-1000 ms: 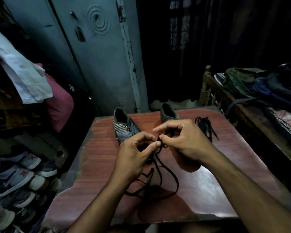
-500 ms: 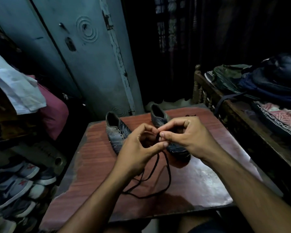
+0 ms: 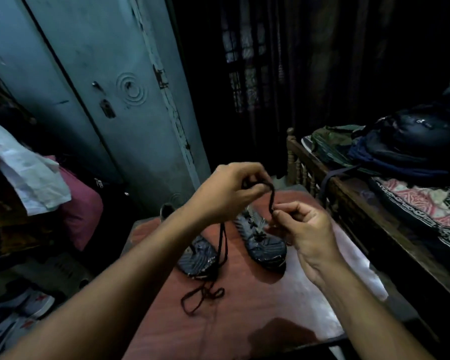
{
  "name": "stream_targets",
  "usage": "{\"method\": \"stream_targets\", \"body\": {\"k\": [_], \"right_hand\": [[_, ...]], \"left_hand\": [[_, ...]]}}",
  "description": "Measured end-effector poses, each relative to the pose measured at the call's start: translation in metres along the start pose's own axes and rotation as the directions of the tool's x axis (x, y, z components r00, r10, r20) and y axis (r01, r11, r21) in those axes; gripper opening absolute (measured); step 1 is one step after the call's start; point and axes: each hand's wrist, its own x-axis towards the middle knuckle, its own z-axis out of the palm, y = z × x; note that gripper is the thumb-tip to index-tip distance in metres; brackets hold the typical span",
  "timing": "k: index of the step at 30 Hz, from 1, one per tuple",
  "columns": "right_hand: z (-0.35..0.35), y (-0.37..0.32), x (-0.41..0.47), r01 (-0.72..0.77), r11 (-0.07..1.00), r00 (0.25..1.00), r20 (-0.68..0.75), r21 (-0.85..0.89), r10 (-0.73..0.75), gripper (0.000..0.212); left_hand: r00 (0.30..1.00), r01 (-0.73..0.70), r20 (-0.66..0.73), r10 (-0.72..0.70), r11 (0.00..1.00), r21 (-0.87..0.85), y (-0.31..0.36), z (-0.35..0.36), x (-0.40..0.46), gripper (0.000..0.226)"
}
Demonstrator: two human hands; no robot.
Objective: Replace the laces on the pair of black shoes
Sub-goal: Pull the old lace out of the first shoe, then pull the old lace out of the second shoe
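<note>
Both hands have risen; left hand (image 3: 229, 190) and right hand (image 3: 300, 226) each pinch the lace (image 3: 271, 197) above the shoes (image 3: 260, 242).

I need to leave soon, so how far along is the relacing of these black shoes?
Early. Done: the left shoe shows no lace. In hand: the left hand and right hand pinch a black lace, its tail on the table. Left: the right shoe looks laced; threading laces into both.

A black lace (image 3: 271, 197) is seen above dark shoes (image 3: 264, 240) patterned with pale stripes, on a reddish-brown table (image 3: 257, 302).
</note>
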Motion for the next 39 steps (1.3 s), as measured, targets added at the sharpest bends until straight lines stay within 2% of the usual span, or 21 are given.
{"method": "stream_targets", "body": {"k": [4, 7, 9, 11, 13, 15, 18, 21, 23, 25, 28, 32, 35, 39], "right_hand": [[0.006, -0.039, 0.009, 0.15, 0.981, 0.988, -0.066, 0.127, -0.143, 0.015], [0.008, -0.066, 0.012, 0.273, 0.952, 0.962, -0.043, 0.14, -0.27, 0.014], [0.005, -0.074, 0.012, 0.3, 0.947, 0.953, 0.004, 0.114, -0.302, 0.012], [0.0, -0.068, 0.013, 0.308, 0.951, 0.95, 0.059, -0.01, -0.307, 0.015], [-0.012, -0.045, 0.014, 0.332, 0.906, 0.943, 0.126, -0.261, -0.31, 0.022], [-0.027, -0.013, 0.01, 0.293, 0.849, 0.953, 0.201, -0.44, -0.225, 0.023], [-0.042, 0.031, -0.004, 0.216, 0.771, 0.958, 0.284, -0.599, -0.047, 0.018], [-0.048, 0.063, -0.017, 0.283, 0.544, 0.907, 0.405, -0.79, 0.115, 0.017], [-0.05, 0.073, -0.022, 0.292, 0.49, 0.885, 0.427, -0.821, 0.187, 0.016], [-0.052, 0.075, -0.022, 0.275, 0.497, 0.897, 0.406, -0.823, 0.175, 0.017], [-0.044, 0.07, -0.022, 0.27, 0.554, 0.908, 0.399, -0.788, 0.124, 0.018], [-0.007, 0.072, -0.019, 0.309, 0.633, 0.869, 0.481, -0.71, 0.114, 0.016], [0.016, 0.091, -0.009, 0.395, 0.567, 0.83, 0.546, -0.723, 0.118, 0.016], [0.021, 0.108, -0.003, 0.503, 0.43, 0.751, 0.625, -0.75, 0.213, 0.013]], "left_hand": [[0.985, -0.163, -0.034, 0.171, 0.973, 0.166, 0.042, -0.034, 0.041, 0.009], [0.967, -0.179, -0.147, 0.208, 0.966, 0.186, 0.059, -0.061, 0.055, 0.015], [0.961, -0.171, -0.189, 0.202, 0.971, 0.166, 0.056, -0.077, 0.048, 0.017], [0.975, -0.119, -0.168, 0.142, 0.983, 0.14, 0.037, -0.087, 0.026, 0.016], [0.996, 0.007, -0.093, 0.0, 0.997, 0.076, -0.003, -0.082, -0.011, 0.015], [0.986, 0.161, 0.038, -0.161, 0.987, 0.013, -0.046, -0.061, -0.061, 0.023], [0.922, 0.335, 0.187, -0.338, 0.941, 0.049, -0.094, -0.02, -0.137, 0.028], [0.871, 0.437, 0.223, -0.437, 0.898, 0.051, -0.12, 0.008, -0.194, 0.025], [0.859, 0.468, 0.211, -0.466, 0.883, 0.045, -0.129, 0.017, -0.22, 0.027], [0.859, 0.483, 0.175, -0.482, 0.875, 0.038, -0.135, 0.021, -0.236, 0.028], [0.865, 0.488, 0.129, -0.485, 0.873, 0.006, -0.138, 0.023, -0.247, 0.026], [0.851, 0.526, 0.037, -0.524, 0.849, -0.056, -0.142, 0.019, -0.257, 0.024], [0.828, 0.554, -0.017, -0.56, 0.823, -0.122, -0.147, 0.016, -0.267, 0.025], [0.783, 0.607, -0.072, -0.618, 0.784, -0.13, -0.154, 0.01, -0.283, 0.026]]}}
